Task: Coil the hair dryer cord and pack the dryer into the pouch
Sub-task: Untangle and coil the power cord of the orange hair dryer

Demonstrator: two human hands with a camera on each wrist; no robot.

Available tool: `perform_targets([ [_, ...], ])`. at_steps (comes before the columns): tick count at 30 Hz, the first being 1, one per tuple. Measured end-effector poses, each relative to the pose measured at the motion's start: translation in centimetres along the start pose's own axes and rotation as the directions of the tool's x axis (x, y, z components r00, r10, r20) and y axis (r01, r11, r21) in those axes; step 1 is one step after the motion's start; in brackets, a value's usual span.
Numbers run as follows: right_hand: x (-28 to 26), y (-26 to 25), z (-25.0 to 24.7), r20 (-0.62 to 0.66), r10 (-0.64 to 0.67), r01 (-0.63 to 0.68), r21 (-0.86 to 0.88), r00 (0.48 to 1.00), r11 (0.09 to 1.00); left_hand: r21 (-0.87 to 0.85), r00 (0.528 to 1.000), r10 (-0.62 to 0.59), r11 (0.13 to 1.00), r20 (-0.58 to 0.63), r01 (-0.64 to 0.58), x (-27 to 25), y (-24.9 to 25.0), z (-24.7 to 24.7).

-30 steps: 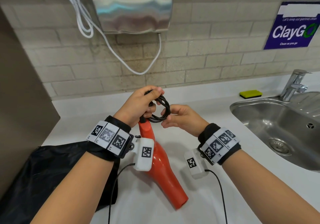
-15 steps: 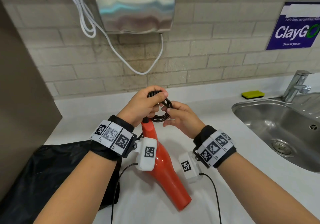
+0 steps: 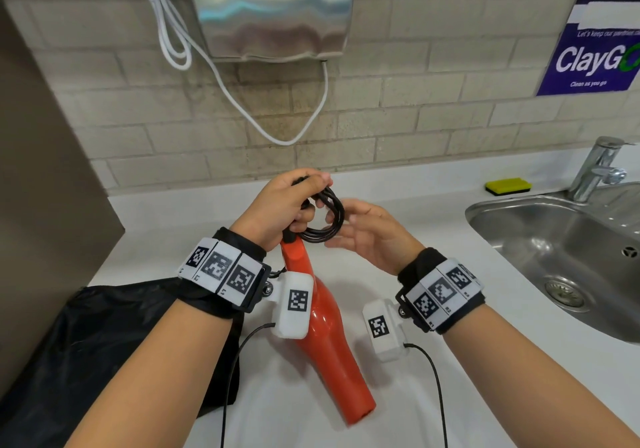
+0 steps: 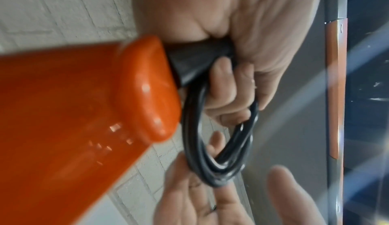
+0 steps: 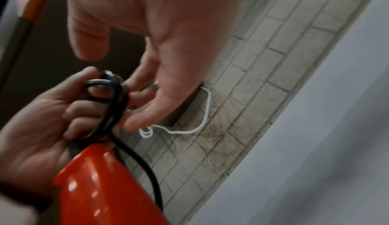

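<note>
Cord (image 3: 325, 219), coiled in black loops at the orange dryer's (image 3: 325, 336) handle end, sat gripped in our left hand (image 3: 280, 205) above the counter (image 3: 433, 212), while our right hand (image 3: 374, 236) stayed loose-fingered beside it, holding nothing, the black pouch (image 3: 104, 343) lying at left.

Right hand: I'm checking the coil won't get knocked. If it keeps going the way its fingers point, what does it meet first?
Probably the cord coil gripped by the left hand. The right hand is open, fingers aimed at the loops; whether they already touch is unclear.
</note>
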State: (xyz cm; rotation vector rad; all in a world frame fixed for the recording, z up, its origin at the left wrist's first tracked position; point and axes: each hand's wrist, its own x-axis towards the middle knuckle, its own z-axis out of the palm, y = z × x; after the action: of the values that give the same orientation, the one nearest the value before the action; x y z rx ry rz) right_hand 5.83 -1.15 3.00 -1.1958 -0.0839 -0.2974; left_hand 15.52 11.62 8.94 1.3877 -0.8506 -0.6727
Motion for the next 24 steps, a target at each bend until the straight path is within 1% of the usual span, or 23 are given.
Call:
perform_targets([
  [1, 0.0, 0.1, 0.2, -0.076, -0.068, 0.065, -0.045, 0.995, 0.997, -0.004, 1.0, 0.005, 1.0, -0.025, -0.005, 0.1, -0.1, 0.0],
  [3, -0.1, 0.2, 0.9, -0.218, -0.217, 0.164, -0.238, 0.952, 0.957, -0.004, 0.998, 0.014, 1.0, -0.054, -0.015, 0.2, -0.2, 0.1],
  [4, -0.1, 0.3, 1.3, -0.248, -0.275, 0.188, -0.325, 0.929, 0.927, -0.001, 0.998, 0.019, 1.0, -0.052, -0.019, 0.2, -0.2, 0.1],
  [5, -0.1, 0.3, 1.7, -0.261, -0.311, 0.2, -0.375, 0.914, 0.905, 0.007, 0.999, 0.023, 1.0, -0.042, -0.023, 0.2, -0.2, 0.2],
  [7, -0.1, 0.2, 2.0, -0.283, -0.321, 0.187, -0.414, 0.904, 0.891, 0.027, 0.999, 0.031, 0.999, -0.022, -0.03, 0.1, -0.2, 0.3],
  [9, -0.1, 0.0, 1.9, -0.277, -0.284, 0.151, -0.419, 0.918, 0.896, 0.045, 0.999, 0.036, 0.998, -0.014, -0.036, 0.0, -0.2, 0.4],
  [12, -0.1, -0.5, 1.8, -0.212, -0.215, 0.105, -0.434, 0.953, 0.895, 0.068, 0.999, 0.035, 0.997, 0.0, -0.035, 0.0, -0.1, 0.4],
  [14, 0.0, -0.6, 1.8, -0.197, -0.194, 0.087, -0.452, 0.961, 0.888, 0.078, 0.999, 0.034, 0.996, 0.005, -0.034, 0.0, -0.1, 0.5],
  [16, 0.2, -0.6, 2.0, -0.203, -0.205, 0.088, -0.472, 0.958, 0.877, 0.077, 0.999, 0.035, 0.996, 0.004, -0.036, 0.0, -0.1, 0.6],
  [18, 0.5, -0.3, 2.1, -0.241, -0.238, 0.091, -0.497, 0.941, 0.863, 0.069, 0.999, 0.037, 0.997, -0.005, -0.036, 0.1, 0.0, 0.7],
  [20, 0.8, 0.2, 2.3, -0.303, -0.285, 0.074, -0.555, 0.909, 0.828, 0.077, 0.999, 0.037, 0.996, -0.012, -0.036, 0.2, 0.0, 0.8],
  [22, 1.0, 0.5, 2.4, -0.358, -0.345, 0.044, -0.636, 0.868, 0.77, 0.106, 0.999, 0.042, 0.993, 0.015, -0.043, 0.2, 0.0, 0.9],
  [24, 1.3, 0.7, 2.4, -0.39, -0.396, 0.035, -0.673, 0.831, 0.738, 0.149, 0.997, 0.05, 0.987, 0.058, -0.058, 0.2, 0.0, 1.1],
])
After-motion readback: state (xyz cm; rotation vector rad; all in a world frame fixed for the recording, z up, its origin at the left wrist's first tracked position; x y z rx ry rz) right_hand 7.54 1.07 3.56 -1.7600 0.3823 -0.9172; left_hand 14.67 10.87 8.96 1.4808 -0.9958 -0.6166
